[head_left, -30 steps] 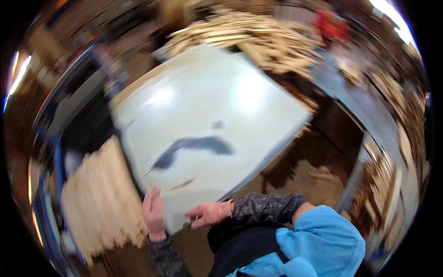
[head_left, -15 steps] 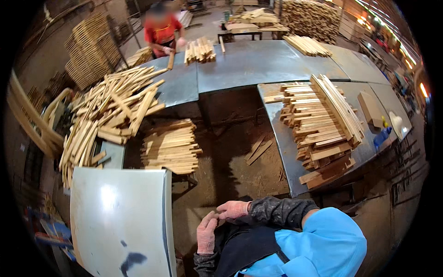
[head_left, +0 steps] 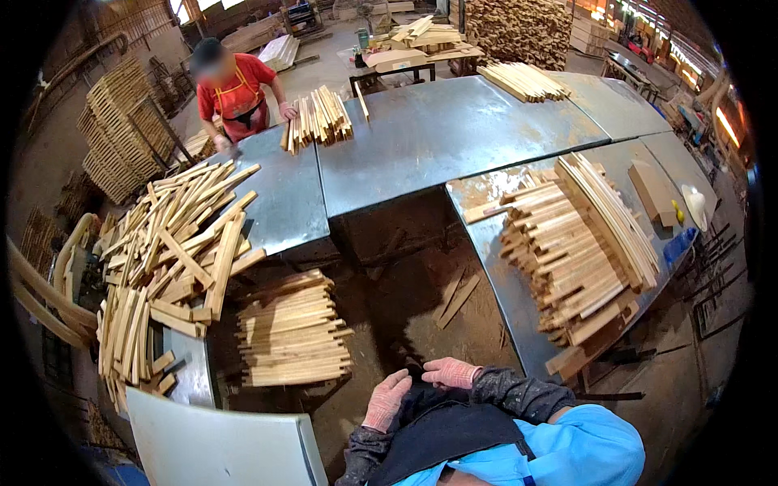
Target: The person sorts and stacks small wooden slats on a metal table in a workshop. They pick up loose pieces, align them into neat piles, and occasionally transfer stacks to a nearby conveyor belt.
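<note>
My left hand (head_left: 387, 401) and my right hand (head_left: 450, 373), both in pinkish knit gloves, rest in front of my body at the dark apron (head_left: 442, 441). Their fingers stretch toward each other with a small gap between the tips. I see nothing held in either hand, though the undersides are hidden. Ahead of my hands, to the left, lies a neat stack of wooden strips (head_left: 293, 332). On the metal table to the right is a larger stack of strips (head_left: 559, 251), with several long strips (head_left: 608, 219) laid across it.
A pale smooth panel (head_left: 219, 441) stands close on my left. Beyond it, loose wooden sticks (head_left: 174, 243) are heaped on a metal table (head_left: 405, 154). A co-worker in red (head_left: 239, 93) stands at the far left, one hand by a bundle of sticks (head_left: 320, 117). A blue bottle (head_left: 679, 245) lies at right.
The view has tilted upward, showing more of the background. My fingertips, together before, are now slightly apart. The co-worker's stick has gone from upright in hand to beside the bundle.
</note>
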{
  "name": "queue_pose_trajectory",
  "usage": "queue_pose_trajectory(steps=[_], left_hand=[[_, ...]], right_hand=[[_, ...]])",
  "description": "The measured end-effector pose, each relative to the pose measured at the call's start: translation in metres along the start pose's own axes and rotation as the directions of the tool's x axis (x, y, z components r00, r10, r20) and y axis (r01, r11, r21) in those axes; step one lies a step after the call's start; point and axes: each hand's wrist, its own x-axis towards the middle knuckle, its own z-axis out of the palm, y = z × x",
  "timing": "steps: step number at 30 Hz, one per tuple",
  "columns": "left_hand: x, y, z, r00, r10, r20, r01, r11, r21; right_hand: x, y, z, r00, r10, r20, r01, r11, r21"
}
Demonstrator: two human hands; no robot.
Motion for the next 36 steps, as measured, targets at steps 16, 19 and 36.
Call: queue_pose_trajectory(steps=[16, 19, 36], left_hand=[[0.283, 0.209, -0.060, 0.987, 0.123, 0.108, -0.151, 0.934, 0.324], [0.312, 0.245, -0.052, 0.996, -0.004, 0.092, -0.022, 0.958, 0.286], [0.728, 0.480, -0.073, 0.950, 0.134, -0.283, -0.036, 0.944, 0.327]], right_hand=[[0.193, -0.179, -0.184, 0.972, -0.178, -0.155, 0.175, 0.984, -0.029], [0.225, -0.229, -0.223, 0.989, 0.017, -0.144, 0.023, 0.962, 0.271], [0.505, -0.436, -0.595, 0.962, -0.189, -0.197, 0.196, 0.980, 0.016]])
